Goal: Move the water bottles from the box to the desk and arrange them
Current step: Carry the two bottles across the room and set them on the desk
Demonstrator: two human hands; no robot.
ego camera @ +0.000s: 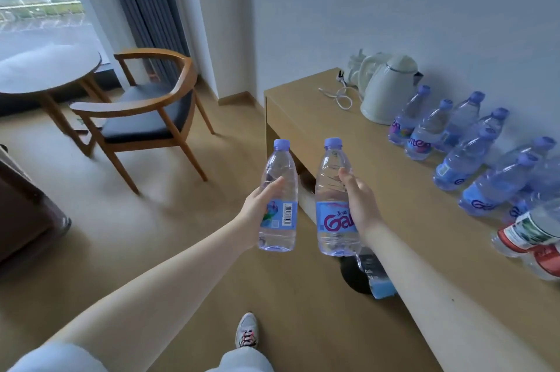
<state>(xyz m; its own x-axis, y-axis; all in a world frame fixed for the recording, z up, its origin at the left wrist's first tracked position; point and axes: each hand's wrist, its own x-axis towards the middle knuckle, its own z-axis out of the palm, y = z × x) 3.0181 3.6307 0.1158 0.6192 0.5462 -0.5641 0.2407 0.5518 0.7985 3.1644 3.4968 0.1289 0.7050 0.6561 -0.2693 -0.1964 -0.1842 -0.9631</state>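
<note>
Water bottles, two of them, being held upright in the air, one per hand, purple caps up. Gripping the left bottle (280, 168) with the left hand (257, 208), fingers wrapping round its middle just above the label, barcode facing the camera. Clamping the right bottle (330, 187) with the right hand (360, 205), thumb lying across the clear upper part, palm covering part of the pink lettering on the blue label. Keeping both side by side, near each other but not touching, hands apart, bare arms reaching forward. Hanging beside the front edge of the wooden desk (363, 144), the right bottle overlapping that edge in the view.

Already standing on the desk near the wall: a cluster of purple-capped bottles (463, 141), roughly in two rows. Showing at the right edge: red-labelled bottles (533, 235), whether lying or standing being hard to tell. Sitting at the desk's far end: a pale electric kettle (388, 93), a second pale jug (360, 65) behind it, a white cord (339, 96) looping beside them. Peeking from under the desk: a blue-and-black packet (375, 274), too hidden for naming.

Standing farther off: a wooden armchair (145, 111) with a dark seat, beside a round table (45, 68). Pointing forward at the bottom: one laced sneaker (247, 330).
</note>
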